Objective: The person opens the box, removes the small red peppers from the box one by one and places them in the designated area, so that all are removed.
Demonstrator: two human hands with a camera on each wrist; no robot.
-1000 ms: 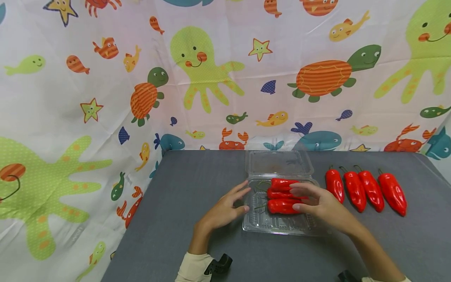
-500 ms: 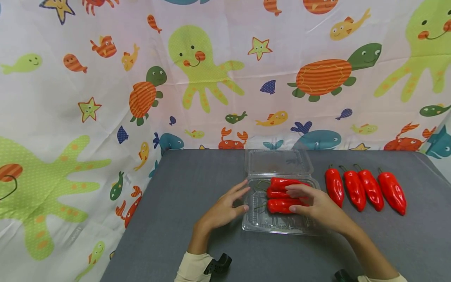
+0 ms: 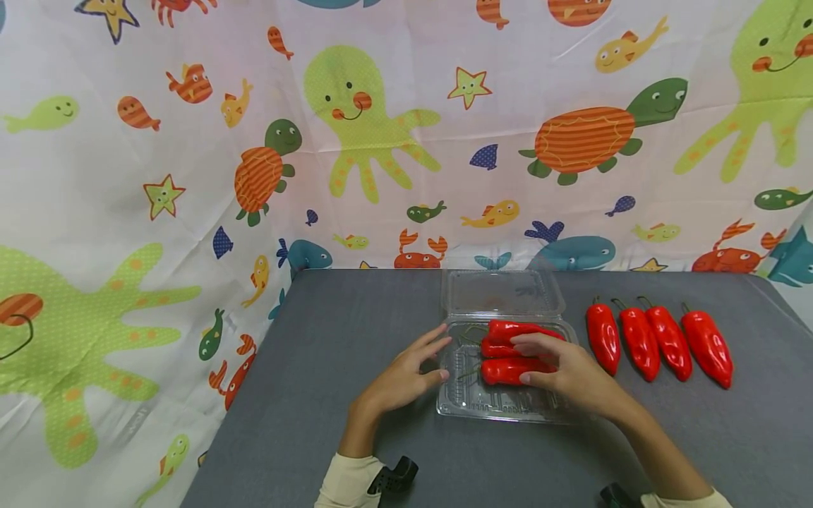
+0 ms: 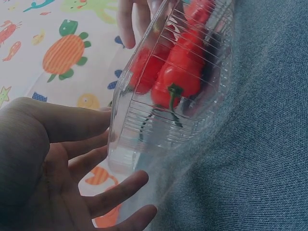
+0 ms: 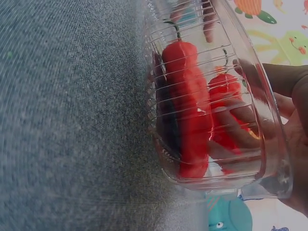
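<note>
A clear plastic clamshell box (image 3: 470, 410) lies on the table, its lid (image 3: 502, 295) folded back. Inside are three red peppers, stacked crosswise with stems to the left: a back one (image 3: 508, 329), a middle one (image 3: 497, 348) and a front one (image 3: 508, 371). My left hand (image 3: 403, 377) is at the box's left edge with fingers spread, nearly straight; in the left wrist view the fingertips meet or nearly meet the wall. My right hand (image 3: 574, 374) reaches over the right wall, fingers and thumb apart above the peppers' right ends, which it partly hides. Whether it touches them is unclear.
Several more red peppers (image 3: 641, 346) lie in a row to the right of the box, stems pointing away. The grey table (image 3: 356, 317) ends at the back against a sea-animal patterned curtain (image 3: 381, 212), which also runs along the left side.
My right hand has shifted slightly left over the peppers, its thumb lower along the front one. The left hand, box and peppers stay where they were.
</note>
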